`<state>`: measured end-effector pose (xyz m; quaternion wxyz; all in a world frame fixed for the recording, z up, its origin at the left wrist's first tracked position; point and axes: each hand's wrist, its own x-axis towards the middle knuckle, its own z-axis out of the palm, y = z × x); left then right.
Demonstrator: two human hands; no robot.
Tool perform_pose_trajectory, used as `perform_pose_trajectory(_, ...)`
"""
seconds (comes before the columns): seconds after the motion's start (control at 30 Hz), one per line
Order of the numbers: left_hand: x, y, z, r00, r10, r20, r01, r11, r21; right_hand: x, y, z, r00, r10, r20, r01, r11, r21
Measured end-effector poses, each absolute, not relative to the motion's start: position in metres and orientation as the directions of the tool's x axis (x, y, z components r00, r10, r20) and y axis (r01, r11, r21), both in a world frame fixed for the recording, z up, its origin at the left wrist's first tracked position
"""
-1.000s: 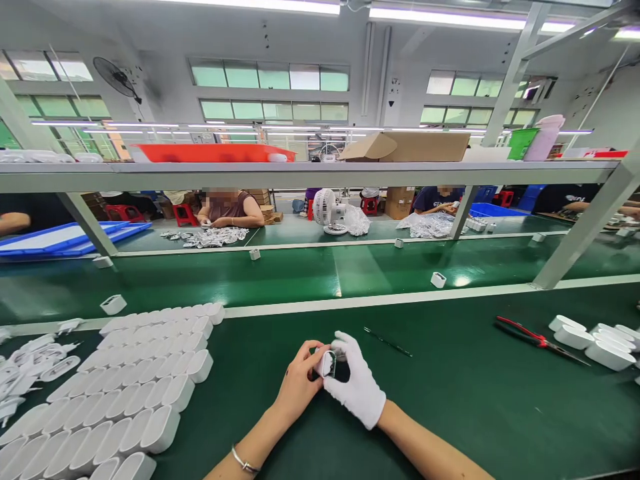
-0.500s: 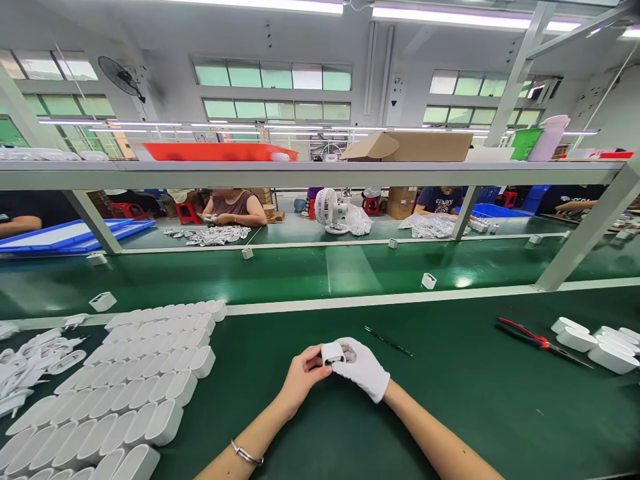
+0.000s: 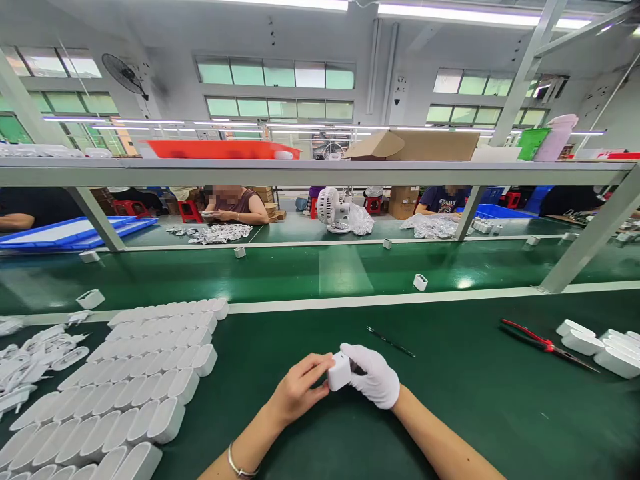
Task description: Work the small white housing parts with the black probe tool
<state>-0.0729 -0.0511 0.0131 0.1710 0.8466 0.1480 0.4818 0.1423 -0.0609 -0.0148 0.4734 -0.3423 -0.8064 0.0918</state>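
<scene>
A small white plastic housing (image 3: pixel 339 372) is held between both hands above the green work surface. My left hand (image 3: pixel 303 389), bare and with a bracelet at the wrist, grips its left side with thumb and fingers. Wearing a white glove, my right hand (image 3: pixel 374 377) closes on the right side of the same housing. Black tweezers (image 3: pixel 391 341) lie just beyond the right hand. To the left stand rows of white oval housings (image 3: pixel 143 387), packed closely together.
White plug parts (image 3: pixel 40 353) are heaped at far left. Red-handled pliers (image 3: pixel 547 345) and more housings (image 3: pixel 583 341) lie at right. Beyond, single white pieces (image 3: pixel 421 282) sit on a green belt (image 3: pixel 280 277) under a shelf (image 3: pixel 310 175). People sit opposite.
The housing has been turned, so a plain white side now shows instead of its opening. Both hands have shifted their grip slightly. Pieces on the belt have moved left.
</scene>
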Motion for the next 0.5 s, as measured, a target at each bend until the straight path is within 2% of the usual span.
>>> perform_pose_trajectory(0.07, -0.075, -0.052, 0.008, 0.481, 0.322, 0.815, 0.062, -0.940, 0.335, 0.149, -0.060, -0.018, -0.384, 0.568, 0.728, 0.493, 0.793, -0.358)
perform_pose_trajectory(0.1, -0.075, -0.053, 0.006, 0.483, 0.277, 0.831, 0.056, -0.956, 0.287, 0.151, -0.061, -0.019, -0.400, 0.566, 0.720, 0.509, 0.791, -0.340)
perform_pose_trajectory(0.2, -0.077, -0.055, 0.001, 0.510, 0.189, 0.839, 0.042, -0.980, 0.195, 0.152, -0.067, -0.019, -0.403, 0.645, 0.649, 0.539, 0.740, -0.401)
perform_pose_trajectory(0.27, -0.079, -0.056, 0.000, 0.533, 0.172, 0.828, 0.037, -0.983, 0.181, 0.151, -0.070, -0.018, -0.388, 0.697, 0.604, 0.539, 0.702, -0.464)
perform_pose_trajectory(0.33, -0.080, -0.058, 0.000, 0.551, 0.279, 0.786, 0.039, -0.950, 0.309, 0.149, -0.071, -0.017, -0.376, 0.721, 0.581, 0.523, 0.683, -0.509)
perform_pose_trajectory(0.43, -0.077, -0.059, 0.005, 0.527, 0.553, 0.645, 0.105, -0.796, 0.596, 0.146, -0.071, -0.015, -0.336, 0.736, 0.588, 0.501, 0.668, -0.550)
perform_pose_trajectory(0.5, -0.072, -0.058, 0.008, 0.459, 0.694, 0.554, 0.183, -0.684, 0.706, 0.142, -0.071, -0.011, -0.275, 0.751, 0.600, 0.491, 0.646, -0.584)
